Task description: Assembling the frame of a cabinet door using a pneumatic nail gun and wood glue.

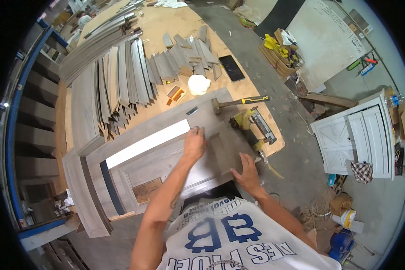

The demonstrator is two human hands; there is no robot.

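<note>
A grey-brown wooden cabinet door [162, 148] with recessed panels lies on the workbench in front of me. My left hand [195, 143] rests on it with curled fingers, at the right end of a long white strip [148, 144]. Whatever those fingers hold, if anything, is hidden. At the door's near right edge, my right hand [248, 174] has its thumb and fingers spread apart. Beyond it lie a yellow-green nail gun [253, 126] and a hammer [238, 102] with a yellow and black handle. A dark strip [112, 186] crosses the door's left part.
Many grey wood strips [121, 76] and short offcuts [184, 54] cover the bench's far side. Near them are a phone [231, 68], a crumpled white cloth [199, 84] and a small orange box [176, 94]. A white cabinet [353, 139] stands to the right, a blue-framed rack [20, 90] to the left.
</note>
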